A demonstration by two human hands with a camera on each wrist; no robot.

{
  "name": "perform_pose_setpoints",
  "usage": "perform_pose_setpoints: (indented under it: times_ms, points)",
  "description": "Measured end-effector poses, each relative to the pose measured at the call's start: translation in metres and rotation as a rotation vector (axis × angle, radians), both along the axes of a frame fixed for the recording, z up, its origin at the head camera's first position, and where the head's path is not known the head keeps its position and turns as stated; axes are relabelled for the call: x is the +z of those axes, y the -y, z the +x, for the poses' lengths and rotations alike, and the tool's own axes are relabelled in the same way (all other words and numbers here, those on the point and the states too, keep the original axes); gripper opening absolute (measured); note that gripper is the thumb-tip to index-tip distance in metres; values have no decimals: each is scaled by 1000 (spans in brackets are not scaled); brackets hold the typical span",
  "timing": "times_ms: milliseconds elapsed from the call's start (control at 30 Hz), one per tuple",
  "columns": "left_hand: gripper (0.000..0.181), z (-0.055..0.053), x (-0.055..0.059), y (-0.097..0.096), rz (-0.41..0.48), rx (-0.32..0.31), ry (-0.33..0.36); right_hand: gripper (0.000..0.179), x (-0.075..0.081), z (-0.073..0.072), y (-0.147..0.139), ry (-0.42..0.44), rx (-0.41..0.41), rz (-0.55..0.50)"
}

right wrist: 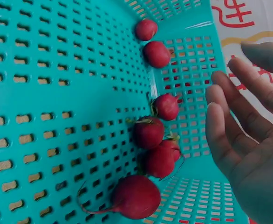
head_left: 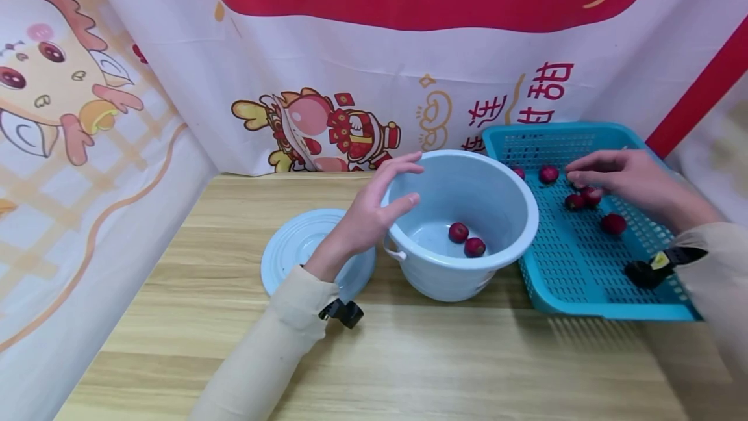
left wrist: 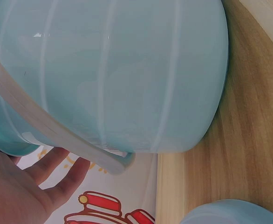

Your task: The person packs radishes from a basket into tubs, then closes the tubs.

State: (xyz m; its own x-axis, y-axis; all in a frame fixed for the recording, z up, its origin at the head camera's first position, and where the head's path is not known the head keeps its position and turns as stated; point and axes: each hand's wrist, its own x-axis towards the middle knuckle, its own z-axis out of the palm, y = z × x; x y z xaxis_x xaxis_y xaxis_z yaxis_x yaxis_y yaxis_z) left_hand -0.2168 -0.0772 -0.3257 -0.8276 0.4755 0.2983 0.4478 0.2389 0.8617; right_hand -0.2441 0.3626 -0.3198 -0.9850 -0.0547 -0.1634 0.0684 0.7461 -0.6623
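A light blue bucket [head_left: 447,281] stands upright with two red radishes [head_left: 474,247] on its bottom. My left hand [head_left: 376,210] is at the bucket's left rim, thumb and fingers spread. In the left wrist view, its fingers [left wrist: 76,179] lie beside the white bucket handle [left wrist: 57,130]. Over the back of a teal perforated basket [head_left: 613,310], my right hand [head_left: 634,177] hovers with fingers slightly bent, holding nothing. Several radishes [right wrist: 136,197] lie below it in the basket, some with thin roots and stem stubs.
A round blue lid [head_left: 286,255] lies on the wooden table [head_left: 409,362] left of the bucket. The basket stands close against the bucket's right side. Printed cloth [head_left: 362,57] hangs behind the table and along its left.
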Motion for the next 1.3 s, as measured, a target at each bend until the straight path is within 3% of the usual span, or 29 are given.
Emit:
perform_pose_setpoints:
  times_ms: [367, 1000, 1300]
  points:
    - [47, -1, 0, 0, 0, -10, -1, 79, -12, -1, -4, 26, 22, 84]
    - [44, -1, -1, 2, 1, -6, 1, 63, -11, -2, 7, 58, 107, 123]
    - [44, -2, -2, 2, 15, -10, -6, 56, -15, -3, 9, 51, 183, 178]
